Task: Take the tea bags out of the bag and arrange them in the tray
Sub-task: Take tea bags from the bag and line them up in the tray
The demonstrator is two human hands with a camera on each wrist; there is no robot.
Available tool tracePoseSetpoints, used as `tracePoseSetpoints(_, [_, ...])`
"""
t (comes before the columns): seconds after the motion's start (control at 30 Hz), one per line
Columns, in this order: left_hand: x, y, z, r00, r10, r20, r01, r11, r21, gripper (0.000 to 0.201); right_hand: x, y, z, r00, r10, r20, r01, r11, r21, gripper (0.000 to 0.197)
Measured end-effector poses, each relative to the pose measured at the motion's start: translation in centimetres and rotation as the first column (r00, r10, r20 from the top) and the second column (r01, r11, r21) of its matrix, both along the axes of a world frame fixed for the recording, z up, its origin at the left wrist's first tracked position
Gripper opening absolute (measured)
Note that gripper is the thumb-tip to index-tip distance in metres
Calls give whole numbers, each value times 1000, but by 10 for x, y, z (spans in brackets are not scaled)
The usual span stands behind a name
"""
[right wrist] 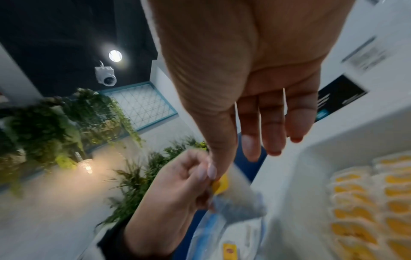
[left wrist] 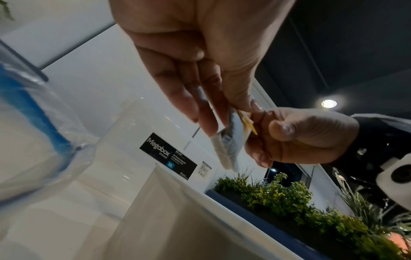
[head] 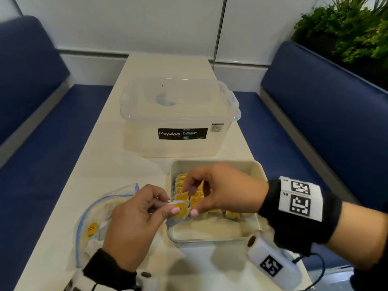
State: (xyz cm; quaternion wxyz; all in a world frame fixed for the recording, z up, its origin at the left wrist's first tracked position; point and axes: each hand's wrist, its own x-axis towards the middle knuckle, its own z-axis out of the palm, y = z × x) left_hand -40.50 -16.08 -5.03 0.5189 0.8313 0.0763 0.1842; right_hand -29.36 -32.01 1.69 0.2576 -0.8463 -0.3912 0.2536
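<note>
A tea bag [head: 180,211] with a yellow tag hangs over the left rim of the white tray [head: 212,240]. My left hand [head: 172,207] pinches it from the left. My right hand [head: 190,201] meets it from the right, thumb on the tag. In the left wrist view the tea bag [left wrist: 229,146] hangs between the left hand [left wrist: 222,121] and the right hand [left wrist: 258,139]. Blurred in the right wrist view, the tea bag [right wrist: 240,198] sits under the right thumb. Rows of tea bags [head: 195,196] stand in the tray. The clear zip bag [head: 92,215] lies at left with more inside.
A lidded clear storage box [head: 178,118] stands behind the tray on the cream table [head: 130,160]. Blue benches [head: 52,154] run along both sides. Green plants [head: 346,32] sit behind the right bench.
</note>
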Motion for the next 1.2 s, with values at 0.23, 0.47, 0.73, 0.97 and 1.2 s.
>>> tracePoseSetpoints(0.23, [7, -10, 11, 997, -30, 77, 42, 987, -156, 27, -12, 2, -18, 986, -167, 7, 162, 967, 195, 14])
tracePoseSetpoints(0.47, [9, -12, 6, 998, -55, 4, 55, 983, -178, 23, -11, -8, -12, 946, -208, -249, 287, 896, 339, 26])
tracePoseSetpoints(0.73, [13, -21, 6, 999, -31, -10, 30, 996, -79, 36, -4, -16, 5, 972, -202, 119, 173, 961, 214, 6])
tracePoseSetpoints(0.97, [8, -13, -3, 1000, -19, 12, 21, 985, -171, 32, 17, -27, 10, 955, -64, 288, 106, 986, -132, 5])
tracePoseSetpoints(1.2, [-5, 4, -9, 998, 60, 31, -53, 982, -184, 30, 26, -22, -22, 942, 151, 299, 26, 857, -515, 9])
